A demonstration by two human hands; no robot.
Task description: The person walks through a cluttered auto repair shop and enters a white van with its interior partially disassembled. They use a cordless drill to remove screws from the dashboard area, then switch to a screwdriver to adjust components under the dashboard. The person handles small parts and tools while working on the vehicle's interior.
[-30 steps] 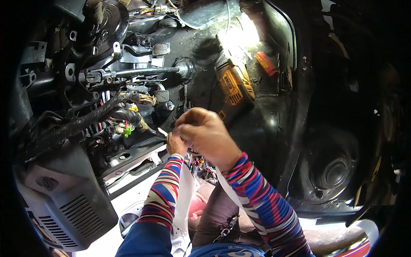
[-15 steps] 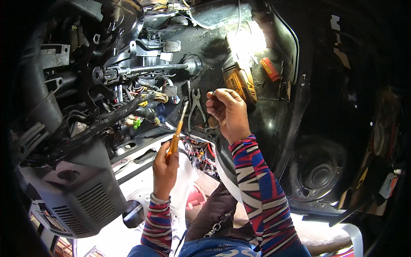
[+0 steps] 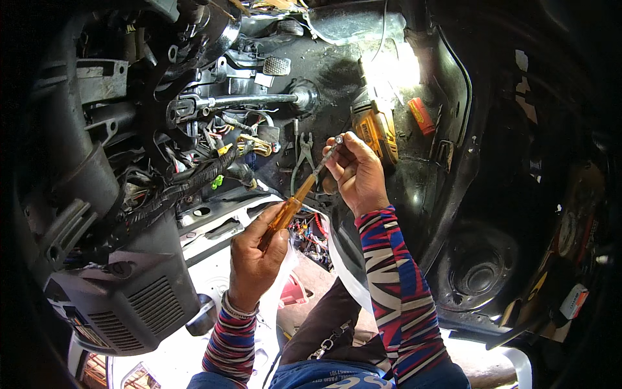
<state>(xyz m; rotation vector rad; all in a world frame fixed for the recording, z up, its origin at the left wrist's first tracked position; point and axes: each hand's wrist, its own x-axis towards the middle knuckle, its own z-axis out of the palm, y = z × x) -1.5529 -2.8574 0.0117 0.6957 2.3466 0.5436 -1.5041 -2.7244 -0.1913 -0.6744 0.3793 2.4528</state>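
Note:
My left hand (image 3: 256, 256) is wrapped round the clear amber handle of a screwdriver (image 3: 299, 196), its shaft slanting up to the right. My right hand (image 3: 358, 170) is closed in a pinch on a small metal piece (image 3: 338, 139), whose exact kind is too small to make out. The screwdriver's tip meets this piece at the right fingertips. Just left of the right hand, pliers (image 3: 304, 154) lie on the dark floor with their handles apart, partly hidden by the screwdriver and fingers.
A yellow and black cordless power tool (image 3: 374, 126) lies under a bright light. Beside it is a red box (image 3: 422, 116). On the left are a pedal (image 3: 276, 66), a steering shaft (image 3: 253, 100), wire bundles (image 3: 175, 185) and a grey vented panel (image 3: 139, 301).
My left hand has brought the screwdriver up and right, so its tip now meets the small piece in my right hand. The whole view has shifted slightly.

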